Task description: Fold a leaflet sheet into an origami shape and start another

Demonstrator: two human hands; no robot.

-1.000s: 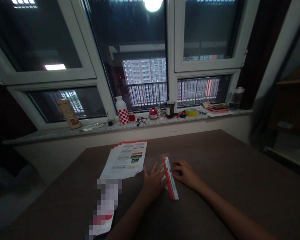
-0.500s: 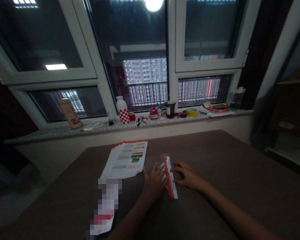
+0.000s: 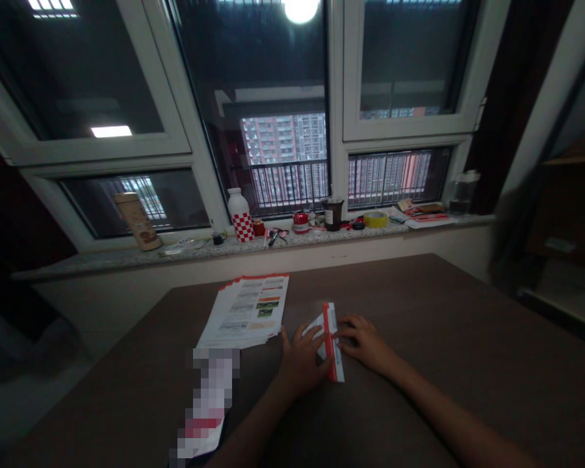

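A white sheet of paper with a red-orange stripe, folded into a narrow strip (image 3: 330, 313), lies on the brown table in front of me. My left hand (image 3: 302, 364) is palm down on its left side, fingers spread, with fingertips and thumb touching the paper. From the right, my right hand (image 3: 365, 343) has its bent fingers and thumb at the strip's right edge, closed on it. Part of the sheet is hidden under my left fingers. Left of that hand is a stack of printed sheets (image 3: 246, 312) with red-orange top edges.
A blurred-out flat object (image 3: 209, 403) lies at the table's near left. Along the windowsill stand a tan tumbler (image 3: 137, 221), a white bottle with red checks (image 3: 240, 214), a red tin (image 3: 301, 222), a dark cup (image 3: 332, 214), yellow tape (image 3: 375, 220) and a clear jug (image 3: 463, 192).
The paper strip has shifted slightly away from me, and more of its white part shows on the left. My left hand has slid a little right; my right fingers are closer to the edge.
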